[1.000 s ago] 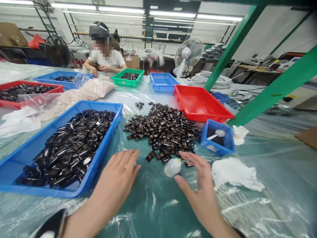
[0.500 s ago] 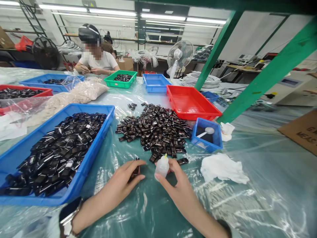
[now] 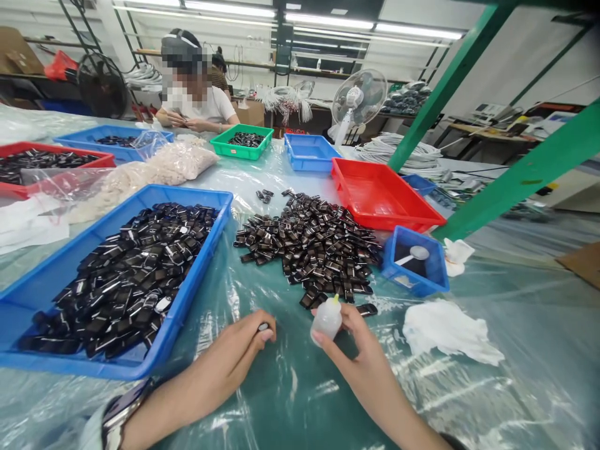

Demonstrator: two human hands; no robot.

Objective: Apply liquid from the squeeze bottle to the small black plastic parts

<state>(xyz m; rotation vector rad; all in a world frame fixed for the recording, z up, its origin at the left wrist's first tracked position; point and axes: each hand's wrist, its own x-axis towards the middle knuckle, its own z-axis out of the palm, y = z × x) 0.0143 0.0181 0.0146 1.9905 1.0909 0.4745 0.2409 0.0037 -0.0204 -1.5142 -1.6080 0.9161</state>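
Observation:
Closed around a small black plastic piece (image 3: 263, 326), my left hand (image 3: 241, 344) rests low over the plastic-covered table; most of the piece is hidden by the fingers. My right hand (image 3: 356, 340) grips a small translucent squeeze bottle (image 3: 327, 320) with a yellow tip, held nearly upright between thumb and fingers. Just beyond both hands spreads a loose pile of black pieces (image 3: 309, 240). To the left, a large blue tray (image 3: 191, 284) holds many similar pieces.
Right of the pile stands a small blue bin (image 3: 412, 284) with a white spoon (image 3: 419, 252) in it. A crumpled white cloth (image 3: 447, 328) lies nearer. Behind are a red tray (image 3: 382, 197), a green tray (image 3: 244, 150) and a green post (image 3: 525, 178). A co-worker (image 3: 197, 103) sits opposite.
My left fingers have closed further over the black piece, and its light end now shows at the fingertips. The bottle stays in my right hand. The whole view has shifted somewhat.

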